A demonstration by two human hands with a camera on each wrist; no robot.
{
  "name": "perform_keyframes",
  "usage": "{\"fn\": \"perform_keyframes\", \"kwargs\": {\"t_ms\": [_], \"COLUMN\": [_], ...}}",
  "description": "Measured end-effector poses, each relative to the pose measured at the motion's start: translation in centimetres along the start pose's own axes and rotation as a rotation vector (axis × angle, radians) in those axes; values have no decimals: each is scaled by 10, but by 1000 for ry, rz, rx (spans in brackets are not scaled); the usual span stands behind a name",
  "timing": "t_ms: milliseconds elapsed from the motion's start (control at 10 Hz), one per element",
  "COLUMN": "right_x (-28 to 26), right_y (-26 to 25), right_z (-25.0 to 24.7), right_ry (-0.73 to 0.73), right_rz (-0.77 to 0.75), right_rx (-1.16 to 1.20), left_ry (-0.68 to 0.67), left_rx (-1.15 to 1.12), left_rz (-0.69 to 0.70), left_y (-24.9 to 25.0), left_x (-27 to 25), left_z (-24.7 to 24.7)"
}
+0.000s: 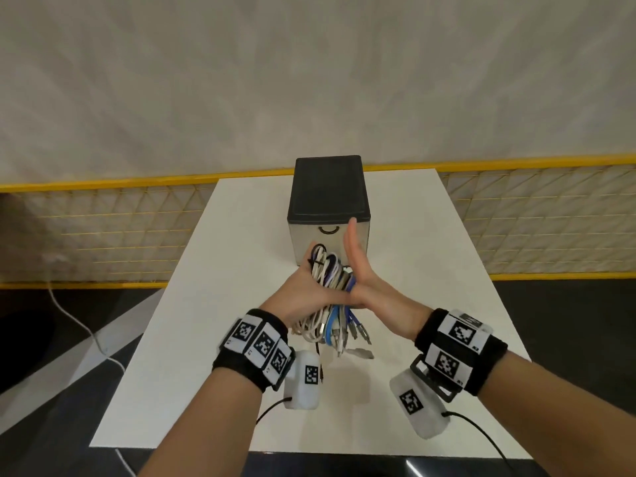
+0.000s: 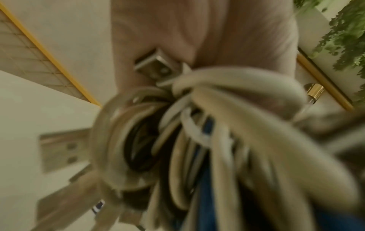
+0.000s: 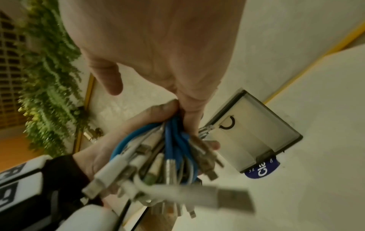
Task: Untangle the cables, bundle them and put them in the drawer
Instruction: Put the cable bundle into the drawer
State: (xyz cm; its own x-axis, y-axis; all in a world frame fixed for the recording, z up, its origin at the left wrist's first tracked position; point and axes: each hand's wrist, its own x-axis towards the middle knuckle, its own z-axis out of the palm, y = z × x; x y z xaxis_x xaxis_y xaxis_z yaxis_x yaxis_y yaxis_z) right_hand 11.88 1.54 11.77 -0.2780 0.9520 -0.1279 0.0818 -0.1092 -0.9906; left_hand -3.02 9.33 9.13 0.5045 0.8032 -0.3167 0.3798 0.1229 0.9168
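Head view: left hand (image 1: 303, 290) wrapped around a bundle of cables (image 1: 330, 273), white, blue and black, held above the white table (image 1: 430, 270) just in front of the drawer unit (image 1: 328, 197); loops sticking up out of the fist, plug ends (image 1: 347, 335) dangling below it; right hand (image 1: 358, 270) flat and upright, fingers straight, pressed against the right side of the bundle, thumb base touching the left hand; drawer (image 1: 327, 241) closed, curved handle (image 1: 329, 230) visible on its front, black top on the unit; tracking bands with printed markers on both wrists. Left wrist view: blurred; coiled white cables (image 2: 227, 125) close to the lens, USB plugs (image 2: 63, 150) poking out left. Right wrist view: right hand (image 3: 168, 54) open, fingers extended along the bundle; left hand (image 3: 122, 140) gripping blue and white cables (image 3: 171, 140); connectors (image 3: 233, 193) hanging toward the camera; drawer front (image 3: 252, 134) behind, shut; green hanging plants (image 3: 49, 78) at left.
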Motion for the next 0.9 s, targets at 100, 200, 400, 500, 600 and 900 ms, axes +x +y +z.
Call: {"fn": "perform_keyframes", "kwargs": {"t_ms": [100, 200, 400, 500, 600, 900], "right_x": [11, 22, 39, 49, 65, 143], "right_y": [8, 6, 6, 8, 22, 39], "right_z": [1, 2, 8, -10, -40, -46], "right_ry": [77, 89, 18, 36, 251, 187], "right_rz": [-62, -112, -140, -105, 83, 222], "right_rx": [-1, -29, -441, -886, -927, -1080], "left_ry": [18, 75, 194, 306, 472, 569], "left_rx": [-11, -19, 10, 26, -136, -394], "left_rz": [-54, -55, 15, 25, -15, -10], "left_y": [7, 6, -9, -14, -16, -1], "left_x": [6, 9, 20, 26, 33, 61], "left_z": [-7, -13, -22, -40, -65, -78]}}
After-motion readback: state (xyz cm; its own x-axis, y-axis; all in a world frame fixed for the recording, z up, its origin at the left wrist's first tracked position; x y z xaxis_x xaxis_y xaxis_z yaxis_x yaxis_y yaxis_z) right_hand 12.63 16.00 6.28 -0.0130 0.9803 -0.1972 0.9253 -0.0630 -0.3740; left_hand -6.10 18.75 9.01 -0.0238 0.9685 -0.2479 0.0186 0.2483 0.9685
